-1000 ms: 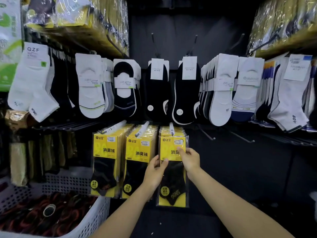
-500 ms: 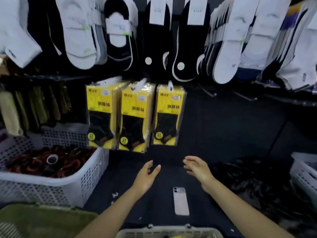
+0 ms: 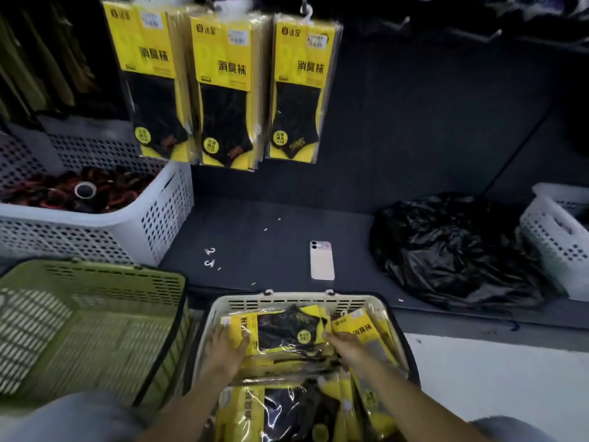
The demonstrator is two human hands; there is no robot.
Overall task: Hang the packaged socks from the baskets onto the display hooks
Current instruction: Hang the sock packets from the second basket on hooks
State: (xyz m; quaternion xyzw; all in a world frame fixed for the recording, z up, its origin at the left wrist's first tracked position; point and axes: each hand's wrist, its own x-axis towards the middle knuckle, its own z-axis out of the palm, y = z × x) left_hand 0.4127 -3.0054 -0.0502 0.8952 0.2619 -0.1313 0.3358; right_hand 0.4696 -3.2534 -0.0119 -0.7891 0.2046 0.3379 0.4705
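My left hand (image 3: pixel 227 347) lies on the top sock pack (image 3: pixel 287 330) in the cream basket (image 3: pixel 299 300), fingers spread. My right hand (image 3: pixel 347 346) is at its other edge, grip too blurred to tell. I'd pinch just that one pack, header upward, for the hanging packs (image 3: pixel 296 87).

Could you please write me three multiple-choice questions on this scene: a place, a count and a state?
1. Where does the phone lie? A in the green basket; B on the dark shelf; C on the black bag.
2. How many groups of yellow hanging packs show? A one; B five; C three.
3. What are the left hand and right hand doing? A touching sock packs in the beige basket; B reaching the hooks; C lifting the phone.
Answers: 1 B, it lies flat on bare shelf; 2 C, three groups hang side by side; 3 A, both hands are inside the basket.
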